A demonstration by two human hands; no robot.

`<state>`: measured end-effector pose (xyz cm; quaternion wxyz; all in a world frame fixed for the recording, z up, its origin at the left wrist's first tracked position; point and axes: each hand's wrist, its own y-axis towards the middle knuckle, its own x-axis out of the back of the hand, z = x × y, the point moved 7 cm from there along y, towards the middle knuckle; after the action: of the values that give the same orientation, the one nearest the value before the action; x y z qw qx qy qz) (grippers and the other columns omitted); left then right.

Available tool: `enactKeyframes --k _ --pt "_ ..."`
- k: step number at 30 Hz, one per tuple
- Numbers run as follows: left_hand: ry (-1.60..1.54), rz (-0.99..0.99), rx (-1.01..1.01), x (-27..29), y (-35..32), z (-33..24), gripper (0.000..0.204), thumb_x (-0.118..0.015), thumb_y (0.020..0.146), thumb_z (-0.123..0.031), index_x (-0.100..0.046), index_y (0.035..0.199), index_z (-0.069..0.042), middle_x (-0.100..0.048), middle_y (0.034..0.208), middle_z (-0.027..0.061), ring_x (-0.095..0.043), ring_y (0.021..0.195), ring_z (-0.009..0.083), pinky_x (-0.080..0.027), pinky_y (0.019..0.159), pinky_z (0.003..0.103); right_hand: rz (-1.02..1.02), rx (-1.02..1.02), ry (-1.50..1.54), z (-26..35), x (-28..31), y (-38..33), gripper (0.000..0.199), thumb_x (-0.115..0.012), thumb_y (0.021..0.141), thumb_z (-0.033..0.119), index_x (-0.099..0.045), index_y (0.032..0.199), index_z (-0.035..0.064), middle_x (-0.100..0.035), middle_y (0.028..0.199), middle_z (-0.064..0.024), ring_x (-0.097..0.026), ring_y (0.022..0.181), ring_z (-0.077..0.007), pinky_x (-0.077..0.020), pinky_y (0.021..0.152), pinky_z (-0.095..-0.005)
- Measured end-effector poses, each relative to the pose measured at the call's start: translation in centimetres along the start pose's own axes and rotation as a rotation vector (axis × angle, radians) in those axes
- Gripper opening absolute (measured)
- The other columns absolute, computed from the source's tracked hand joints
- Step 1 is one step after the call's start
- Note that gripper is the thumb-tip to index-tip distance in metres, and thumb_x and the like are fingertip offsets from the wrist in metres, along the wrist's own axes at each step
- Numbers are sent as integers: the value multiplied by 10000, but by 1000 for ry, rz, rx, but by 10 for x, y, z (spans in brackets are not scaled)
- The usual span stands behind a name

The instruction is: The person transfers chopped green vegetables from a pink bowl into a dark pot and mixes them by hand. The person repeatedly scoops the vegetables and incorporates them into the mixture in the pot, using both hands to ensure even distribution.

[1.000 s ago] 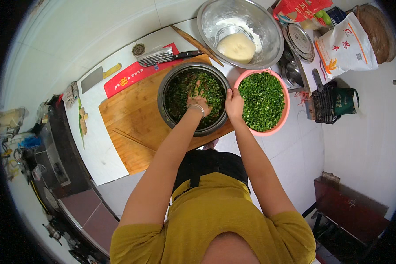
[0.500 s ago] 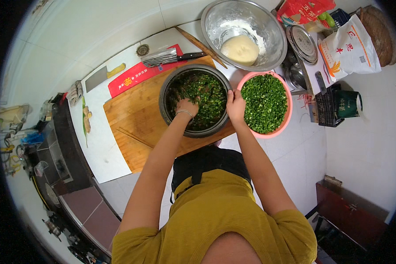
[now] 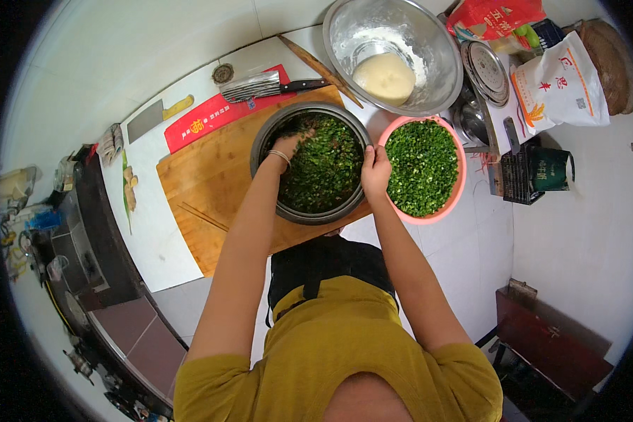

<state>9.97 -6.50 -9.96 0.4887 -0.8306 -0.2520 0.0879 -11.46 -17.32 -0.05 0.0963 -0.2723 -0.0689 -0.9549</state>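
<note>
A dark grey round pot (image 3: 316, 216) stands on the wooden cutting board, filled with a dark mixture of chopped greens (image 3: 327, 165). My left hand (image 3: 286, 146), with a bracelet at the wrist, reaches into the left part of the pot; its fingers are sunk in the mixture and hidden. At the pot's right rim my right hand (image 3: 376, 171) grips the edge, thumb on top. Just right of that hand sits a pink basin (image 3: 443, 213) heaped with finely cut green chives or scallions (image 3: 422, 167).
Behind stands a steel bowl (image 3: 436, 49) holding a dough ball (image 3: 385, 79). The cutting board (image 3: 197, 190) carries chopsticks (image 3: 202, 215). Beyond it lie a knife (image 3: 260, 86), a cleaver (image 3: 148, 123) and a rolling pin (image 3: 316, 67). Ginger (image 3: 129, 184) lies left; a white sack (image 3: 559, 81) stands right.
My left hand has shifted from the pot's lower middle toward its upper left side, within the greens. The right hand keeps its hold on the rim.
</note>
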Motion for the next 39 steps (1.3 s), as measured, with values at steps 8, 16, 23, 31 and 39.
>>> enactKeyframes --k 8,16,23,31,39 --pt "1032 -10 -472 -70 -100 3 479 -594 758 -389 -567 1127 -84 -478 1214 167 -510 1067 296 -429 900 395 -9 -9 33 -18 -2 -7 200 -502 876 184 -543 845 -9 -545 639 -168 -519 550 -289 -421 554 -368" --pt "1321 299 -125 -89 -83 11 374 -412 883 -224 -522 1206 -69 -322 1375 138 -346 1227 339 -326 997 472 18 -6 3 -17 -1 -4 223 -505 879 204 -549 843 -12 -523 599 -164 -506 519 -282 -402 520 -375" --pt "1027 239 -588 -52 -89 -17 415 -486 862 -293 -494 1185 -33 -506 1146 215 -464 1070 343 -386 924 415 47 -16 39 -2 0 -2 222 -502 883 200 -537 844 -16 -511 602 -161 -488 530 -274 -403 539 -373" --pt "1437 -82 -636 -18 -10 -25 267 -524 833 -214 -549 940 30 -600 818 178 -578 682 292 -482 647 352 46 -42 21 1 -3 2 213 -502 880 180 -519 795 -15 -494 574 -143 -457 506 -242 -390 524 -365" --pt "-146 -260 72 -34 9 -34 505 -587 777 -303 -522 1103 76 -622 926 177 -585 863 280 -450 805 392 79 -54 119 -3 -8 11 213 -504 887 177 -529 792 -12 -432 552 -75 -386 511 -142 -353 489 -297"
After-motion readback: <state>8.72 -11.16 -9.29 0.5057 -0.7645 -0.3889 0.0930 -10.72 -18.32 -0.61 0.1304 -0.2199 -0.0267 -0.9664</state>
